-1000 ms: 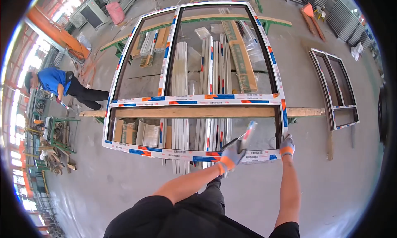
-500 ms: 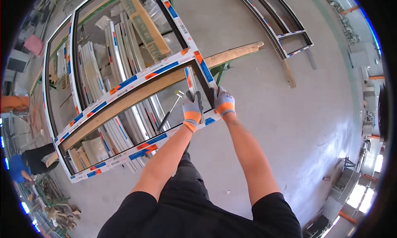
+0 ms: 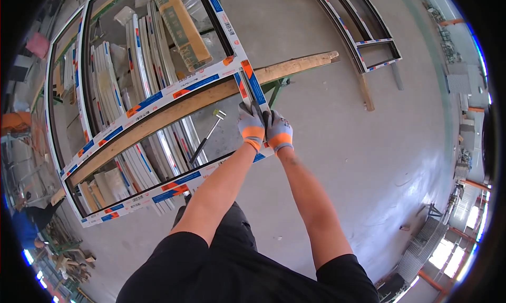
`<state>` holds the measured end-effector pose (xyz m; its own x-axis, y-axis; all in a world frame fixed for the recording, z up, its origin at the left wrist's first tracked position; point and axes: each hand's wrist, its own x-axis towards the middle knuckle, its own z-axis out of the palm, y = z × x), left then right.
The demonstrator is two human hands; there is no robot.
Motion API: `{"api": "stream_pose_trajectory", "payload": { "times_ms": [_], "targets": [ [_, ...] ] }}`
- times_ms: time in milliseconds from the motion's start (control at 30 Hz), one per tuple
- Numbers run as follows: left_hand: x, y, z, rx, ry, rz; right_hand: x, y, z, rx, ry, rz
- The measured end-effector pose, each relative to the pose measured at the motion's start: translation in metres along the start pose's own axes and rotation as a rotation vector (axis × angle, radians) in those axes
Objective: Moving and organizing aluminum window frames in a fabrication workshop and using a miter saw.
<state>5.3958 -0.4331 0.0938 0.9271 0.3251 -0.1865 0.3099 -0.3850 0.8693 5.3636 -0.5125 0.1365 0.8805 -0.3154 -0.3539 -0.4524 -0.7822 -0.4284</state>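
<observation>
Concrete floor (image 3: 337, 145) under trestle-borne window frame (image 3: 158, 100), both hands' fingers clenched on its side bar, mallet (image 3: 206, 136) nearby.

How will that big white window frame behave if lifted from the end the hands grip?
Probably stiff but awkward: the window frame is large, with welded corners and a middle bar. Likely to swing or pivot, since it rests on a wooden beam and both the left hand and right hand grip one end. The film-wrapped surface may be slippery; the gloves should help.
</observation>
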Motion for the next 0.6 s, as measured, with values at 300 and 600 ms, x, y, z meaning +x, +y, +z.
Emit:
{"api": "stream_pose_trajectory", "payload": {
  "times_ms": [300,600],
  "targets": [
    [0.004,-0.003,0.006,0.138,-0.069,0.013,0.006,-0.002,-0.004,0.015,-0.007,-0.004],
    [0.025,-0.024,0.014,0.023,0.140,0.421,0.019,-0.004,0.010,0.156,-0.012,-0.005]
  ]
}}
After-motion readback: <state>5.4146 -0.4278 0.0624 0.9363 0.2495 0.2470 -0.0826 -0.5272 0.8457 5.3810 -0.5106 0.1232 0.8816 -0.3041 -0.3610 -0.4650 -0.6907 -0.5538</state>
